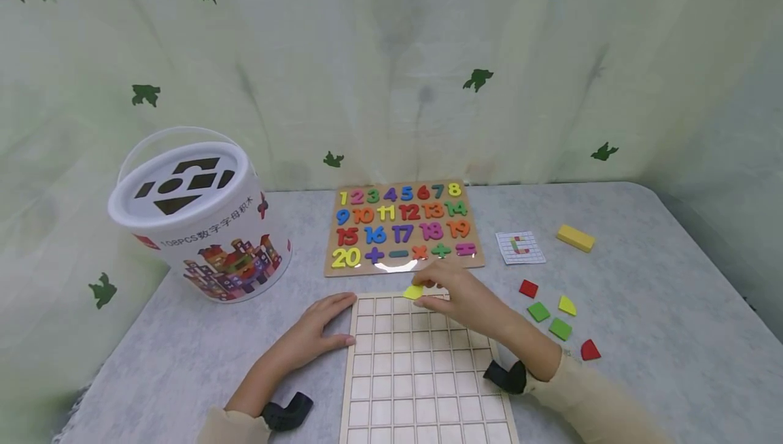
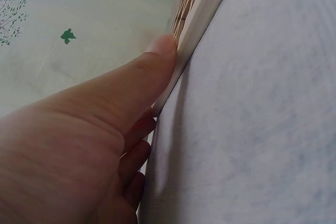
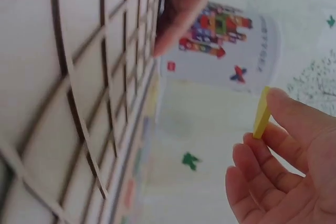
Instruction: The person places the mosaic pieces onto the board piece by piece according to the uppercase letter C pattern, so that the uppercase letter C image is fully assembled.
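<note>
My right hand [image 1: 467, 300] pinches a small yellow tile [image 1: 412, 292] between thumb and fingers, above the far edge of a wooden grid board [image 1: 382, 386]. In the right wrist view the yellow tile [image 3: 261, 114] is seen edge-on, apart from the board, with the other fingers loosely bent. My left hand [image 1: 315, 334] rests at the board's far left corner, thumb and fingertips against its edge. The left wrist view shows the thumb [image 2: 139, 80] touching the board's side [image 2: 202, 11]. No tiles show in the visible grid cells.
Loose tiles lie right of the board: red [image 1: 529, 288], green [image 1: 538, 312] and yellow [image 1: 567, 305] among them. Beyond them are a pattern card [image 1: 520, 260] and a yellow block [image 1: 576, 238]. A number puzzle [image 1: 404, 226] lies behind the board; a white bucket [image 1: 202, 226] stands left.
</note>
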`<act>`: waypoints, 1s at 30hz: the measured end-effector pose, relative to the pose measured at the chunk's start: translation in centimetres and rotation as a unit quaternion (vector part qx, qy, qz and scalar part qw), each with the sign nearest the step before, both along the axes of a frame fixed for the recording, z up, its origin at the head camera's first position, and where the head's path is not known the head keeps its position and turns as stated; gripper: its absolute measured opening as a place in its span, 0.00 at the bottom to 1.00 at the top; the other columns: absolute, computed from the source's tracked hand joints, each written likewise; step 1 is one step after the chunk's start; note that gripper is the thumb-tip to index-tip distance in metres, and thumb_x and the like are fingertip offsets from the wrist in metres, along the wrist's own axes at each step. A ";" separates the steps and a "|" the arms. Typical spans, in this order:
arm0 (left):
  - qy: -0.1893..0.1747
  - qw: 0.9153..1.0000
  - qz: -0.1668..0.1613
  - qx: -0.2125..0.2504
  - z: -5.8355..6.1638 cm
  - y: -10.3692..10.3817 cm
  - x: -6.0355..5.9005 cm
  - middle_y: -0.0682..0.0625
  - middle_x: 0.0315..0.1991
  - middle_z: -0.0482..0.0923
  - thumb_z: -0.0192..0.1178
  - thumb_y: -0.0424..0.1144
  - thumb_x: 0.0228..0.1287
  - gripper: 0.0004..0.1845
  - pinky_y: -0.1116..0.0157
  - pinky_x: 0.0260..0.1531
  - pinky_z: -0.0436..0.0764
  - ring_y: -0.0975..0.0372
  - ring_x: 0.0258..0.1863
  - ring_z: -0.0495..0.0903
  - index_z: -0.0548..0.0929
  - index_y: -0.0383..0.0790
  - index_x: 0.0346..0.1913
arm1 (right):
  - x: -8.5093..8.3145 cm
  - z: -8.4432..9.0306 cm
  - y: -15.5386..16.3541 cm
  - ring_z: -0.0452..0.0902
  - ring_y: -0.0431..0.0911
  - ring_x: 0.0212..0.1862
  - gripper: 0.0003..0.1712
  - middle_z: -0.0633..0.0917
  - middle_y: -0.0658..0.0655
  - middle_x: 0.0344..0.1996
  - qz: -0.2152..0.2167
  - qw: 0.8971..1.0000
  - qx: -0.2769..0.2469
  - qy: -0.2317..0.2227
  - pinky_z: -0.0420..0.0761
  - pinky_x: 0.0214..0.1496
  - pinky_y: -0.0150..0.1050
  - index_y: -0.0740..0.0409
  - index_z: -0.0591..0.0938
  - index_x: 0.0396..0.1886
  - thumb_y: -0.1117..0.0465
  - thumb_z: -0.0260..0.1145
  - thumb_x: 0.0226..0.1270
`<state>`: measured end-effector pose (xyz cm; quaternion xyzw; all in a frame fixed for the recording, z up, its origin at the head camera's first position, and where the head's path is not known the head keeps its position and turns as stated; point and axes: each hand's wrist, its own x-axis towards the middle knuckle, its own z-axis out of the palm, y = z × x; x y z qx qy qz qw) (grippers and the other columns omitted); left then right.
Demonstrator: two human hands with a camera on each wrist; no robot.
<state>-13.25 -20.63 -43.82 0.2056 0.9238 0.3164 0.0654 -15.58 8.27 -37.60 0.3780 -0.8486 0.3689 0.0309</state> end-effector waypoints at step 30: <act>0.003 1.000 0.002 -0.008 -0.2 0.0 -0.1 0.60 0.58 0.56 0.56 0.58 0.43 0.37 0.56 0.53 0.54 0.63 0.58 0.51 0.60 0.53 0.59 | -0.4 -4.9 -2.5 0.65 0.36 0.38 0.11 0.71 0.42 0.35 0.059 0.993 0.082 -0.063 0.68 0.38 0.28 0.47 0.77 0.37 0.55 0.60 0.52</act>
